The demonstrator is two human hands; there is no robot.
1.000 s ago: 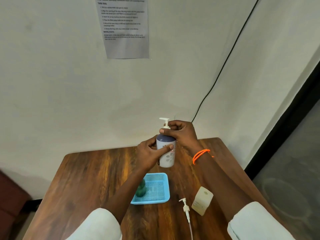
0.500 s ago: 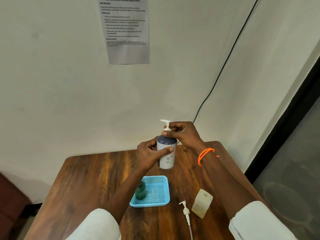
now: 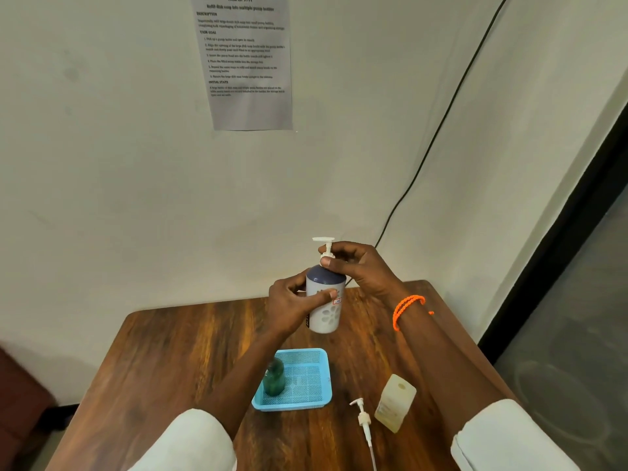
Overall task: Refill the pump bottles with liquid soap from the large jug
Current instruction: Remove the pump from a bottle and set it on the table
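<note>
A plain off-white wall (image 3: 119,164) fills most of the view, lit evenly and softly. A printed sheet (image 3: 249,62) hangs on it near the top, its small text too fine to read apart from a heading. A thin black cable (image 3: 438,130) runs down the wall at a slant from the upper right toward the back edge of the bench (image 3: 163,362), a dark brown wooden top with streaky grain and rounded corners. To the right, the wall meets a black frame (image 3: 550,232) around a grey pane (image 3: 584,334). At the lower left, something reddish-brown (image 3: 17,402) stands beside the bench, partly out of view.
</note>
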